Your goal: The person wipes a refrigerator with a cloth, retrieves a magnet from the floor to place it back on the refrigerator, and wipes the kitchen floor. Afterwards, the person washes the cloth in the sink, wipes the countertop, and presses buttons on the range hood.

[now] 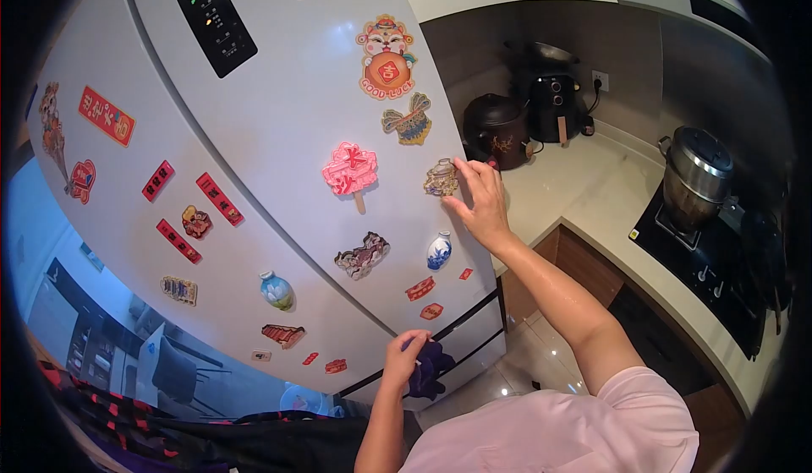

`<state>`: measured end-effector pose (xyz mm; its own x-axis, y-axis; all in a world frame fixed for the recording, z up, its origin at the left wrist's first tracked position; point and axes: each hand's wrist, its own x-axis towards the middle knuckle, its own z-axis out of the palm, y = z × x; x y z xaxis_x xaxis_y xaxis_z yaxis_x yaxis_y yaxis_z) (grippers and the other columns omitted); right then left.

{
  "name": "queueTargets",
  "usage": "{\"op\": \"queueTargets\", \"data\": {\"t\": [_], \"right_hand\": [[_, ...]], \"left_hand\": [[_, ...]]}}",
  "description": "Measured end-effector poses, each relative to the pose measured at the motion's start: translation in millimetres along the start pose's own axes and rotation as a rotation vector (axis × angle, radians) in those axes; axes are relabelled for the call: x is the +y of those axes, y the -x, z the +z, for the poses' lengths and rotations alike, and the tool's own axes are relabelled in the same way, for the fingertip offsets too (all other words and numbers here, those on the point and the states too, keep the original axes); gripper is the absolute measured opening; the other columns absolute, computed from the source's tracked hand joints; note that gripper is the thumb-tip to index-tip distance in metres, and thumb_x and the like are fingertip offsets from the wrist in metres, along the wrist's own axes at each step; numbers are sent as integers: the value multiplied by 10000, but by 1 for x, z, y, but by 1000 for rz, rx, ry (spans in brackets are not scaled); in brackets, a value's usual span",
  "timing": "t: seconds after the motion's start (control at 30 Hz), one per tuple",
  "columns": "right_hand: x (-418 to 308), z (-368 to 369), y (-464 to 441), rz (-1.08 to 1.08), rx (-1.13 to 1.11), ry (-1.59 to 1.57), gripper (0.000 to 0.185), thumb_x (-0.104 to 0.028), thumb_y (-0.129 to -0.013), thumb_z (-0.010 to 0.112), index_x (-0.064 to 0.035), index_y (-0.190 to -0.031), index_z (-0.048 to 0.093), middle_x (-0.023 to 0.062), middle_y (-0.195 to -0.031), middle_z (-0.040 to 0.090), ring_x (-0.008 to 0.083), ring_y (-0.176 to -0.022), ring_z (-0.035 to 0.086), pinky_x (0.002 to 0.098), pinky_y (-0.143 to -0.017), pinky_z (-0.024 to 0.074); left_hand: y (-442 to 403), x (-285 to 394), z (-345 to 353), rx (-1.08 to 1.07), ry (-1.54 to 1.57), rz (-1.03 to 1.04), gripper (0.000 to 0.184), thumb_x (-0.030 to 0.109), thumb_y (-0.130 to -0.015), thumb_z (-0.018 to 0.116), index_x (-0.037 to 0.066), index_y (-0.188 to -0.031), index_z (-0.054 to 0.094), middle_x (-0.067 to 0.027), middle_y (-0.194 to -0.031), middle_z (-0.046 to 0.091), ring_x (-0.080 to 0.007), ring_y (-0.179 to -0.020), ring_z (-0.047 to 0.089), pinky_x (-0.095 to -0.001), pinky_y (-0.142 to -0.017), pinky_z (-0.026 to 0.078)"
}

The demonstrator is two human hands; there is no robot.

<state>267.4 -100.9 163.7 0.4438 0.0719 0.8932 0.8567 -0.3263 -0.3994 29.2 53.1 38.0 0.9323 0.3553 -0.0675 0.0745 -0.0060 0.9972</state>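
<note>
My right hand [480, 202] is at the right edge of the fridge door [288, 109], thumb and fingers around the right side of a gold pot-shaped magnet [441, 178] that lies against the door. Low in front of the fridge, my left hand [403, 356] holds a dark purple cloth [431, 370] that hangs from its closed fingers. A pink popsicle-shaped magnet [350, 169] is left of the gold one, a winged magnet [409, 121] above it, and a blue-and-white vase magnet [439, 251] below it.
On the counter [562, 173] at the right stand a dark pot [497, 126] and a black appliance [554, 105]. A steel pot [698, 169] sits on the black stove [702, 262]. Dark clothing with red patches [161, 431] is at the lower left.
</note>
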Motion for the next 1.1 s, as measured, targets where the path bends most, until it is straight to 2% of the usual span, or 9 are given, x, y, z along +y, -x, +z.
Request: {"op": "queueTargets", "data": {"t": [0.4,0.63,0.93,1.1], "right_hand": [[12,12,-2,-49,55,-15,654,-195,-633,785,-96,-1236,551,45,-977,549,244,-931,502,363,-847,386],[16,6,-7,-152,45,-4,607,-178,-641,770,-87,-1209,578,40,-1013,569,236,-952,503,356,-849,398],[26,-2,-19,-326,-26,49,601,-177,-646,763,-96,-1213,582,38,-1020,587,236,-960,508,359,-854,405],[24,-6,-19,-325,-73,61,633,-182,-636,770,-104,-1230,563,31,-1044,575,227,-960,511,362,-847,396]], "left_hand": [[4,-3,2,30,57,-62,204,185,-898,590,-3,-954,649,-70,-852,653,-132,-783,613,-252,-706,489],[-3,-4,13,2,45,-109,203,164,-910,568,-12,-984,638,-59,-858,647,-115,-780,600,-240,-708,481],[-4,-8,24,-47,-69,-69,253,235,-907,579,7,-990,648,-48,-858,657,-99,-772,597,-227,-696,479],[-2,-10,29,-43,-59,-86,254,254,-908,578,21,-979,652,-30,-842,650,-79,-765,591,-218,-669,476]]}}
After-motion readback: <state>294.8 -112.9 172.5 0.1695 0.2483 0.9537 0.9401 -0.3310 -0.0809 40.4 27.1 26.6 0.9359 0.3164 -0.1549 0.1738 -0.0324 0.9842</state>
